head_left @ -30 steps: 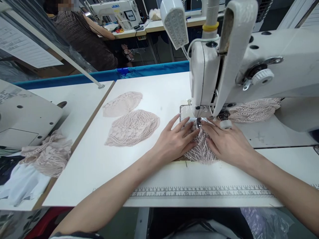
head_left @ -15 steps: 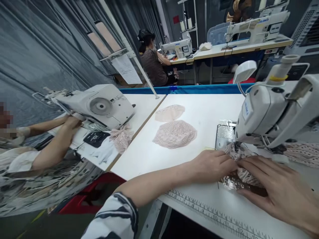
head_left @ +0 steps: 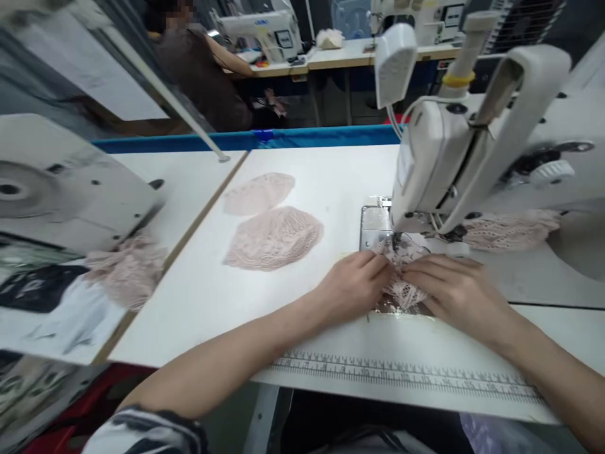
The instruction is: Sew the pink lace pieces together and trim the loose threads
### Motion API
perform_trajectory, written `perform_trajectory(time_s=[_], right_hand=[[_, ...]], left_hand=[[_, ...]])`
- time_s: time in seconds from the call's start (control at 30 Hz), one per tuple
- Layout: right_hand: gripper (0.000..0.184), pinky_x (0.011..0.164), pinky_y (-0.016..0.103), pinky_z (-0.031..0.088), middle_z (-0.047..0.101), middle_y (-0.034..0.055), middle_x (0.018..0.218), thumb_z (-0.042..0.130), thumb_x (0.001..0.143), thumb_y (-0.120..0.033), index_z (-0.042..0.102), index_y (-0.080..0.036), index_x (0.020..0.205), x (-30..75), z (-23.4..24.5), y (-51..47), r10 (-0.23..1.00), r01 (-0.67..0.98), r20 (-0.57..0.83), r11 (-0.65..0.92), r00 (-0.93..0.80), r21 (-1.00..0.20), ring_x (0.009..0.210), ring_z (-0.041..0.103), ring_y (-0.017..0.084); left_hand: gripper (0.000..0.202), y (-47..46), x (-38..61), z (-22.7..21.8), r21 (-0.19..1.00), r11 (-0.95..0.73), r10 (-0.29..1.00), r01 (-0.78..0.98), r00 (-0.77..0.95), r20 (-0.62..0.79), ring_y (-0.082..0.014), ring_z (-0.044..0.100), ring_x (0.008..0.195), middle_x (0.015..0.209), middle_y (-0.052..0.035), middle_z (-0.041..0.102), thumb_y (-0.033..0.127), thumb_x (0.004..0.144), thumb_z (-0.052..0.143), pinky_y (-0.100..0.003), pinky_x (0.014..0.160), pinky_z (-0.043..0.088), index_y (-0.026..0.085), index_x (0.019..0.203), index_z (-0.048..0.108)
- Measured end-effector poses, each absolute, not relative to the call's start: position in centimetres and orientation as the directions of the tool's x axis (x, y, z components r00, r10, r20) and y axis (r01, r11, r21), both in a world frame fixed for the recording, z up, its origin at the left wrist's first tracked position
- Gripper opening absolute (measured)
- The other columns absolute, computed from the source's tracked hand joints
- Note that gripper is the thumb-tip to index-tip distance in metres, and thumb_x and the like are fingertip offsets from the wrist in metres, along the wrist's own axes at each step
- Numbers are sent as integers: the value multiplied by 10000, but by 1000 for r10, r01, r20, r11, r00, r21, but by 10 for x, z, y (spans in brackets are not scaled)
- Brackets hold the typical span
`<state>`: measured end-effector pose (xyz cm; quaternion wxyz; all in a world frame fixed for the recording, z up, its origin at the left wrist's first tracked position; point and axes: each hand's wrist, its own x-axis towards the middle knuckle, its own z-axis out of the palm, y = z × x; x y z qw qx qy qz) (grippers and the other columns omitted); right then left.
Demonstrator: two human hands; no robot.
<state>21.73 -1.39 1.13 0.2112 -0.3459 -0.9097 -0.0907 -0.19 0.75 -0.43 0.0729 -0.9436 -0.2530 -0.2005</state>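
A piece of pink lace fabric (head_left: 404, 291) lies bunched under the needle of a white sewing machine (head_left: 425, 164). My left hand (head_left: 357, 284) is closed on the lace's left side, close to the metal needle plate (head_left: 375, 226). From the right, my right hand (head_left: 451, 290) pinches the same lace, its fingertips almost meeting the left ones. The fingers partly cover the lace, and the presser foot area is hard to make out. Two flat pieces rest to the left: a lace cup piece (head_left: 276, 239) and a paler pink piece (head_left: 259, 192).
More pink lace (head_left: 513, 230) lies behind the needle, under the machine arm. A printed ruler strip (head_left: 378, 372) runs along the front edge. Left of the table seam stand another sewing machine (head_left: 66, 183) and crumpled lace (head_left: 127, 268). A person (head_left: 198, 75) sits beyond the blue edge (head_left: 326, 136).
The view has swung right and downward, so the surroundings sit further left. My right hand has drawn its fingers in on the lace; my left hand keeps its hold.
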Motion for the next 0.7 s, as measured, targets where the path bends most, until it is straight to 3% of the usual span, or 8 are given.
perform_trajectory(time_s=[0.1,0.23,0.5,0.63,0.7], right_hand=[[355,624,284,492,741,28,1019,489,740,15,701,-157,967,217,11,-13,638,701,410,713,-652,6,845,679,172],[308,619,288,467,740,17,1037,504,758,-1,708,-171,913,217,10,-13,614,690,432,723,-660,27,846,670,173],[368,663,309,471,724,62,1001,496,731,-27,660,-125,1046,215,12,-13,688,731,351,683,-635,-16,844,652,187],[312,650,285,467,732,27,996,475,765,14,692,-167,895,216,10,-12,626,694,432,720,-650,0,834,658,159],[289,648,281,473,739,22,998,480,797,4,700,-175,848,216,10,-12,606,680,451,733,-655,3,840,667,158]], left_hand=[[252,10,-3,-4,-46,-864,435,501,791,430,-202,572,817,942,-114,657,99,890,445,-324,665,548,58,1084,601],[253,10,-1,-2,-73,-873,407,483,801,438,-197,558,798,927,-106,649,135,918,474,-326,652,542,45,1126,586],[152,10,1,-3,-56,-888,372,456,785,494,-166,570,752,873,-78,655,117,929,493,-291,619,538,80,967,635],[204,12,0,-4,-1,-883,410,470,771,488,-180,616,805,941,-107,691,109,923,477,-309,657,575,64,1050,631],[261,13,-1,-4,0,-879,420,477,774,474,-208,644,939,1057,-133,695,101,917,466,-340,757,593,54,1125,617]])
